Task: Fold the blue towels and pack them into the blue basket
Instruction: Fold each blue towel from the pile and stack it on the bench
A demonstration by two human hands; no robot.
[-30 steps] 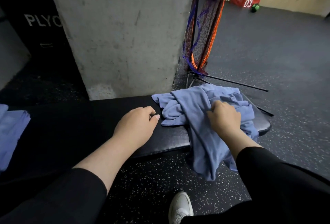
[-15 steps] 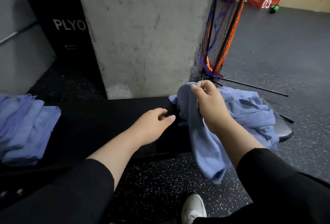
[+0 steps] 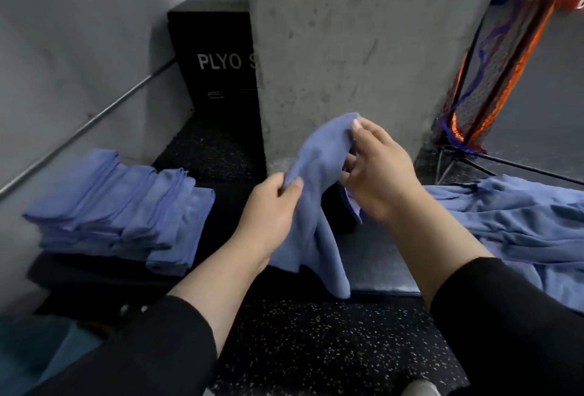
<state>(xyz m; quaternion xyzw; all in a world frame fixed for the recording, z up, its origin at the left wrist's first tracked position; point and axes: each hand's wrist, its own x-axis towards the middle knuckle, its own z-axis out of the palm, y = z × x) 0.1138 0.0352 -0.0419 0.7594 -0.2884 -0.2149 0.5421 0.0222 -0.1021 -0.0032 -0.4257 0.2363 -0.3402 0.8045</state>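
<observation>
Above the tabletop (image 3: pixel 376 272), both hands, left (image 3: pixel 268 206) and right (image 3: pixel 376 171), pinched one towel (image 3: pixel 316 206) along its edge, likely to spread it for folding.

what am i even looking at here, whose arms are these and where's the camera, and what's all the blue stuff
No machine here: these are a person's own two arms in black sleeves, seen from a wide-angle camera worn on their head, looking forward and down. That is why the arms enter from the bottom edge.

The left hand and the right hand both pinch one blue towel, lifted above a black padded bench, its lower part hanging down.

On the left lies a stack of folded towels. On the right, a loose pile of unfolded towels lies on the bench. Behind stand a concrete pillar, a black box marked PLYO, and a folded net. No basket is clearly visible.
</observation>
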